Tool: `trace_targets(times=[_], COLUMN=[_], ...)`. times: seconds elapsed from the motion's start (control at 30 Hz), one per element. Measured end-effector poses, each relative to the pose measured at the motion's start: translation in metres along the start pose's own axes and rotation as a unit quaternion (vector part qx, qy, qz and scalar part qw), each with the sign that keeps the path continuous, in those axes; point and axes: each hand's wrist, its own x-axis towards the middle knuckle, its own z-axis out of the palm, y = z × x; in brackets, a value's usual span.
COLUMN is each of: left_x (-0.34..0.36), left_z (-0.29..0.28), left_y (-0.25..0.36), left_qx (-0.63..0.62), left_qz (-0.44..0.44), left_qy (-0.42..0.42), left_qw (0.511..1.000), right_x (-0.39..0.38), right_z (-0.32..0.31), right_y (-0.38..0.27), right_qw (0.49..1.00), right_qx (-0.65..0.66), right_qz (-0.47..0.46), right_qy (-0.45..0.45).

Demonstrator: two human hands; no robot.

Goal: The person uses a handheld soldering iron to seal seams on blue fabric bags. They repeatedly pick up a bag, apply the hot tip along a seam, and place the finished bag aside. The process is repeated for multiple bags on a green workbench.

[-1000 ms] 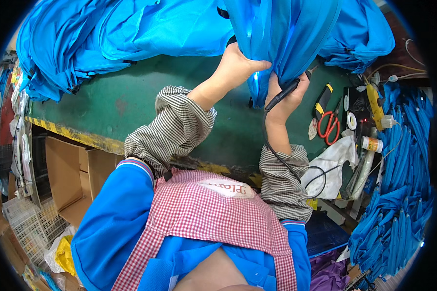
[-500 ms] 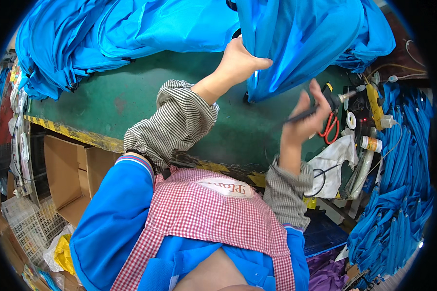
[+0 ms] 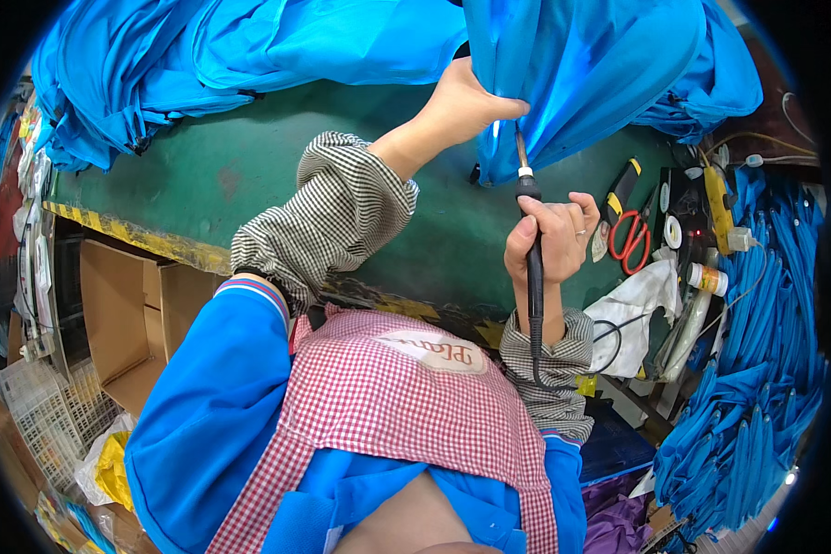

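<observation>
My left hand pinches the edge of a bright blue fabric piece hanging over the far side of the green table. My right hand is closed around the black handle of a soldering iron, which points away from me. The metal tip lies against the blue fabric, just right of my left thumb; whether it presses in cannot be made out. A black cable runs from the handle down past my right sleeve.
More blue fabric is heaped along the back of the green table. To the right lie red-handled scissors, a yellow-black cutter, a white tape roll, a power strip and hanging blue pieces. A cardboard box stands at left.
My right hand has turned the soldering iron from pointing right to pointing away from me, bringing its tip to the fabric. My left hand keeps its hold on the fabric.
</observation>
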Motion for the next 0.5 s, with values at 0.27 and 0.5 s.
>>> trace_targets(times=[0.27, 0.5], left_x=[-0.002, -0.058], left_z=[-0.001, 0.013], left_y=[-0.004, 0.009], left_qx=[-0.046, -0.015], left_qz=[0.028, 0.091], left_qy=[0.006, -0.085], left_qw=[0.999, 0.992], right_x=[0.024, 0.103], right_z=[0.001, 0.029], right_y=[-0.012, 0.013], right_qw=[0.999, 0.998], right_qx=[-0.015, -0.018], right_qz=[0.032, 0.01], right_qy=[-0.014, 0.063])
